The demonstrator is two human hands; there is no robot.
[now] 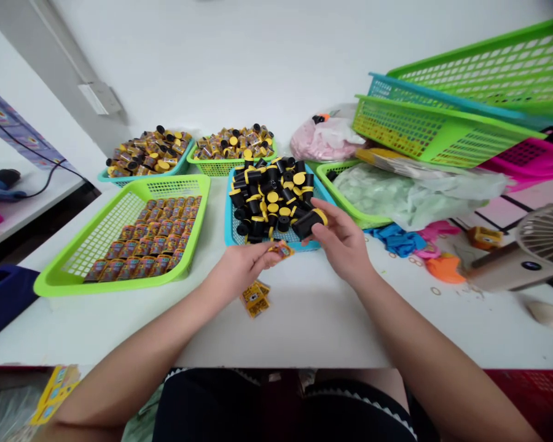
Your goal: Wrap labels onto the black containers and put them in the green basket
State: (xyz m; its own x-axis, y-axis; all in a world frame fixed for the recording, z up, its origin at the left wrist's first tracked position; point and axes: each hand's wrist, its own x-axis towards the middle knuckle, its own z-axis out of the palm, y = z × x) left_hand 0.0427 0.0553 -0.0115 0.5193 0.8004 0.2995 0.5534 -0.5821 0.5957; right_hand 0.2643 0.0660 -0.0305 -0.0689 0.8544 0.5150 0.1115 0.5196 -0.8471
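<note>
My right hand (pixel 343 245) grips a small black tube with a yellow cap (pixel 311 221) just in front of the blue basket (pixel 231 209), which is heaped with more black and yellow tubes. My left hand (pixel 242 267) pinches a small orange printed label (pixel 281 248) close beside that tube. A few more orange labels (pixel 255 298) lie on the white table under my left wrist.
A light green basket (pixel 50 279) at left holds rows of labelled tubes. Two baskets (pixel 191 153) of wrapped tubes stand behind. Stacked green, blue and pink baskets (pixel 442 132), plastic bags, a small fan (pixel 541 242) and coloured scraps fill the right side.
</note>
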